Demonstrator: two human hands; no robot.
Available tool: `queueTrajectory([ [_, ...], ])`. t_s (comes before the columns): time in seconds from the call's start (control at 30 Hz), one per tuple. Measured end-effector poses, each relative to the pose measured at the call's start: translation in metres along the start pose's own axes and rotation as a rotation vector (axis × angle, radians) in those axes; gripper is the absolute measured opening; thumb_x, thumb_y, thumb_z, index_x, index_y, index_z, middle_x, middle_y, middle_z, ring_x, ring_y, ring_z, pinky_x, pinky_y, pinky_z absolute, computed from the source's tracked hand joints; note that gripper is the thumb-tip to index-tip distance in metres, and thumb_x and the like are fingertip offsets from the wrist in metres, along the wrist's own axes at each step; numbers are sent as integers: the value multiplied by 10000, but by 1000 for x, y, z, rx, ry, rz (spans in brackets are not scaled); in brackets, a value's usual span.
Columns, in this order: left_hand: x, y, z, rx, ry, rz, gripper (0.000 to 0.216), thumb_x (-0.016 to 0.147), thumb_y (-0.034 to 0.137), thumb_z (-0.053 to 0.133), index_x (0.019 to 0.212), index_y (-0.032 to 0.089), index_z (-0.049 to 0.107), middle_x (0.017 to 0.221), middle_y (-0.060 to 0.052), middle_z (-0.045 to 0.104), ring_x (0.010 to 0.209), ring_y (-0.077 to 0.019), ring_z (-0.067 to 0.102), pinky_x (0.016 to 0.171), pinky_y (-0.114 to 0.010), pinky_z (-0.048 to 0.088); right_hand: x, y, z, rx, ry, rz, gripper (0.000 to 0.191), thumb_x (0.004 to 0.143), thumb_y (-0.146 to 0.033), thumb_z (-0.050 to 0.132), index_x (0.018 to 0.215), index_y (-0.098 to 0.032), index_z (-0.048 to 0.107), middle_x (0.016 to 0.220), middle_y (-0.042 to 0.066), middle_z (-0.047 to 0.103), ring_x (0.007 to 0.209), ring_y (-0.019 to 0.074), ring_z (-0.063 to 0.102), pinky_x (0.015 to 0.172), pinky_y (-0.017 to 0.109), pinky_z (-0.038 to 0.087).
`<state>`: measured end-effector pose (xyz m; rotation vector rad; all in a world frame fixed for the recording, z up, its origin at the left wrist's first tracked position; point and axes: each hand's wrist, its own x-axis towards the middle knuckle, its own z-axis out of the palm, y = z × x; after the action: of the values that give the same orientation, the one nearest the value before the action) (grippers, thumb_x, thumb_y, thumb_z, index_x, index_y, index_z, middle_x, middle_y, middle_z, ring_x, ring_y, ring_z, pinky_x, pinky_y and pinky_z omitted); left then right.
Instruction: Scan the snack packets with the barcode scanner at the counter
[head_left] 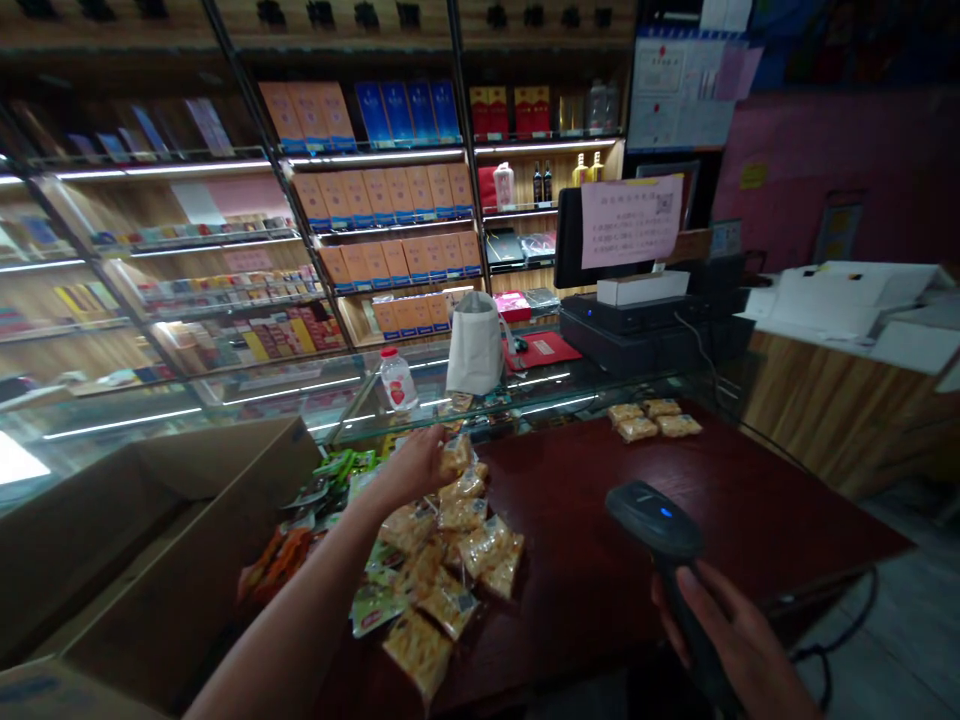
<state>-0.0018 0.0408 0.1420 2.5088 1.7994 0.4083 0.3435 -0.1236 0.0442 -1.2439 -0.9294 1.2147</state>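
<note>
My right hand (724,625) is wrapped round the handle of a black barcode scanner (656,520), whose head shows a small blue light. At the far end of a heap of clear-wrapped snack packets (442,585), my left hand (420,462) has its fingers closed on one snack packet (456,456); its fingertips are partly hidden. Several more of these packets (652,421) lie grouped at the back of the dark red table (570,560). Beside the heap, under my left forearm, are green packets (379,605) and orange-red packets (281,560).
An open cardboard box (187,560) stands at the left. Behind the table, a glass counter (525,400) bears a red-capped bottle (397,380), a white bag (475,345) and a register with a monitor (570,240). White boxes (855,300) are at the right; stocked shelves (386,200) line the back.
</note>
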Motion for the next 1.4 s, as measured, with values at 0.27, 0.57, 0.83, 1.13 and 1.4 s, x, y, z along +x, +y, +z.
queueTrajectory([
  [0.27,-41,132,38,-568,26,93,434,715,413,742,1038,239,511,920,1,645,793,-184,610,699,-279,441,7,-4,10,54,32,-81,479,774,-662,657,831,-186,665,517,-19,576,445,132,480,439,235,370],
  [0.57,-65,180,75,-725,64,251,483,686,439,819,1105,267,655,1007,-60,623,948,-247,613,808,-358,502,13,-4,17,86,86,-42,592,634,-558,811,1057,-167,678,453,-62,572,401,122,466,423,224,360],
  [0.83,-65,178,101,-1393,103,-95,869,530,394,911,1280,281,486,1044,-46,632,875,-224,658,669,-337,586,12,1,21,216,191,-53,561,656,-472,822,1092,-150,677,464,-69,549,424,117,451,440,228,364],
  [1.13,-62,176,93,-1672,33,-384,528,630,412,844,1069,174,673,1056,-93,738,939,-262,704,709,-341,621,19,1,19,83,218,-117,461,699,-548,781,941,-170,677,486,-57,557,437,132,480,447,244,384],
  [1.4,-43,134,93,-1437,373,-331,539,705,447,778,1171,207,652,1194,-68,671,997,-233,687,795,-339,610,0,-13,3,41,47,-133,438,835,-615,622,807,-181,675,524,-31,554,457,116,468,463,235,373],
])
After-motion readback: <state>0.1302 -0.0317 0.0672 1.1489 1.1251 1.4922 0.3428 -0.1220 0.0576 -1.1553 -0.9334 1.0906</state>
